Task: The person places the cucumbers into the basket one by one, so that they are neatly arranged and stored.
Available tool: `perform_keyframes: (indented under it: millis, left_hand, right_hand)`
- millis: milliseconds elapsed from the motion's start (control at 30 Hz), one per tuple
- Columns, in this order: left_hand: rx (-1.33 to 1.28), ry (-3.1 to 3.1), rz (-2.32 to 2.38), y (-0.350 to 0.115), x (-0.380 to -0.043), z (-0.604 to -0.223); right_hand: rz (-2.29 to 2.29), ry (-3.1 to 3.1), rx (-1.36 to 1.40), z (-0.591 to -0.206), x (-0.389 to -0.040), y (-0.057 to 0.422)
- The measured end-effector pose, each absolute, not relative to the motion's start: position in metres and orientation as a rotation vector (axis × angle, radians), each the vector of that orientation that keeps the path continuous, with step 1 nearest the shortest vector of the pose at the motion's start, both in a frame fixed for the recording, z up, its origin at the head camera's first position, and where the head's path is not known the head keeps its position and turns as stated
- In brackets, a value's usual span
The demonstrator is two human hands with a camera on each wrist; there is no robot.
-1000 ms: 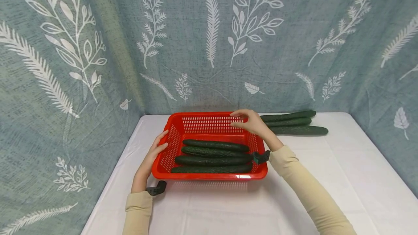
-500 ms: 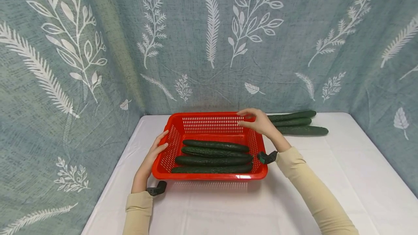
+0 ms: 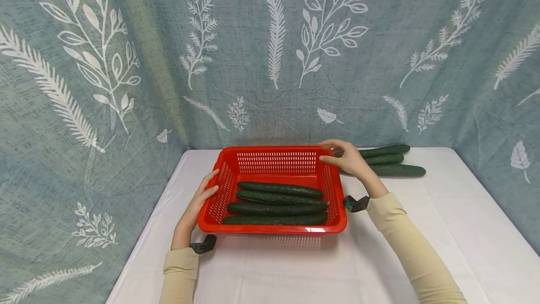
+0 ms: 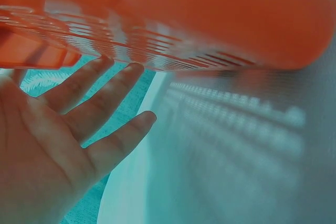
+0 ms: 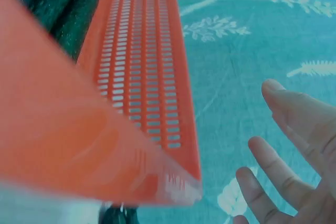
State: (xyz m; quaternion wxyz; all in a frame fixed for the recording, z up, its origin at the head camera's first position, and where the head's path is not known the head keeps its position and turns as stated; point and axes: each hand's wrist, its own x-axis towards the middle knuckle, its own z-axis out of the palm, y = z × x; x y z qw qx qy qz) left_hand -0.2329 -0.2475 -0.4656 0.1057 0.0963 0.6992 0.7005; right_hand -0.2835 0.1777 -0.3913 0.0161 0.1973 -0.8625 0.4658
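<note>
A red plastic basket (image 3: 278, 229) with slotted walls stands on the white table, with several dark green cucumbers (image 3: 276, 209) lying side by side in it. My left hand (image 3: 196, 203) is at the basket's left side. In the left wrist view, its spread fingers (image 4: 100, 108) reach up to the slotted wall, fingertips touching or very near it. Beside the back right corner, my right hand (image 3: 349, 159) holds nothing. The right wrist view shows its loosely bent fingers (image 5: 281, 174) apart from the basket wall (image 5: 168, 77).
Three more cucumbers (image 3: 398, 170) lie on the white tablecloth (image 3: 422, 219) at the back right, partly hidden by my right hand. A blue-green curtain (image 3: 270, 107) with white leaf prints hangs behind the table and at both sides.
My right hand has moved right, from over the basket's back right part to its right rim, nearer the loose cucumbers. The left hand and basket stay in place.
</note>
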Motion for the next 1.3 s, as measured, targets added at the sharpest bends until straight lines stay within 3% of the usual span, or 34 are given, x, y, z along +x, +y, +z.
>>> perform_keyframes:
  millis: [1033, 1300]
  left_hand:
    - [0.26, 2.076, 2.051, -0.248, -0.232, -0.467]
    - [0.248, 2.064, 2.063, -0.248, -0.233, -0.467]
  right_hand:
    - [1.319, -2.718, 0.442, -0.412, -0.278, 0.238]
    - [1.25, -2.658, 0.541, -0.42, -0.277, 0.249]
